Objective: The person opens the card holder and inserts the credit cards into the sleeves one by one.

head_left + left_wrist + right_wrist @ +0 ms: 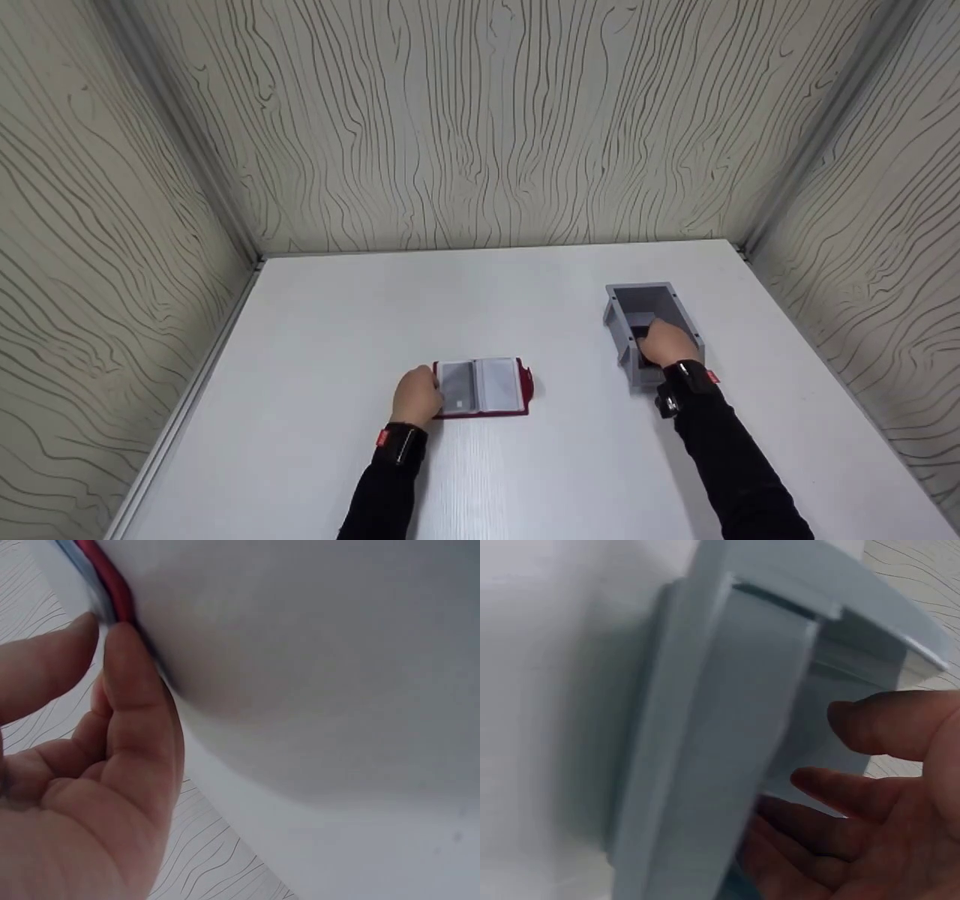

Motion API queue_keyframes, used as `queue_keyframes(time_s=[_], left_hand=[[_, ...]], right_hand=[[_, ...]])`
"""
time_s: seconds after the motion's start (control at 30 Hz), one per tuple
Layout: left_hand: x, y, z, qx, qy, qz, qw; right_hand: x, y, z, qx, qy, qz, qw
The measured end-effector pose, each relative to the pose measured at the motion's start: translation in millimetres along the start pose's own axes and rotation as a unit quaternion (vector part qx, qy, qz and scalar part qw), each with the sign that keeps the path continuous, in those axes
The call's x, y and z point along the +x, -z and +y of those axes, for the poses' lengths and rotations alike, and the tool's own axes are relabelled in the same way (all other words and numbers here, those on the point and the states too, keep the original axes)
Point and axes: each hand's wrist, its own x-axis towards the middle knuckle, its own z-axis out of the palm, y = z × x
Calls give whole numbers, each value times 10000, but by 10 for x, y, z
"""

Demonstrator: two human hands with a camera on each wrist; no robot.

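Observation:
A red card holder [501, 386] with clear plastic sleeves lies spread open on the white table, its snap tab pointing right. My left hand [417, 397] pinches its left edge between thumb and fingertips; the left wrist view shows the red cover [112, 585] there. My right hand [667, 343] reaches into a grey plastic bin [621, 330]. In the right wrist view, thumb and index finger are apart with nothing seen between them; the other fingertips are hidden behind the bin's wall [720, 705]. Something dark shows beside the hand inside the bin, too covered to identify.
The white table [337, 315] runs back to a panel [480, 135] with a wood-grain pattern. Similar panels stand at left and right, with metal rails [180, 127] at the corners. The bin stands toward the table's right side.

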Motion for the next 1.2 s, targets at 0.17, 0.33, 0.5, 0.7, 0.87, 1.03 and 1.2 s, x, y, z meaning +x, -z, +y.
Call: queue_keyframes(time_s=[0.17,0.33,0.5,0.7,0.87,1.03,1.2], left_hand=[[0,-1,-9,55,-77,45,9999],[-3,2,-6,52,-100,64,9999],[1,5,-10,45,-113,52,9999],[-9,10,-10,48,-116,56,9999],[-9,20,0,24,-54,24,10000],[-14,17,7,28,-64,24,10000],[-16,7,10,69,-87,72,9999]], right_hand=[[29,-73,13,-54,-176,-123,9998],[26,-88,6,29,-227,-145,9996],[32,-100,28,98,-204,-116,9997],[44,-105,58,211,-75,-100,9997],[44,-79,76,405,10,-151,9991],[39,-68,107,674,109,-195,9975],[65,-71,134,742,88,-206,9970]])
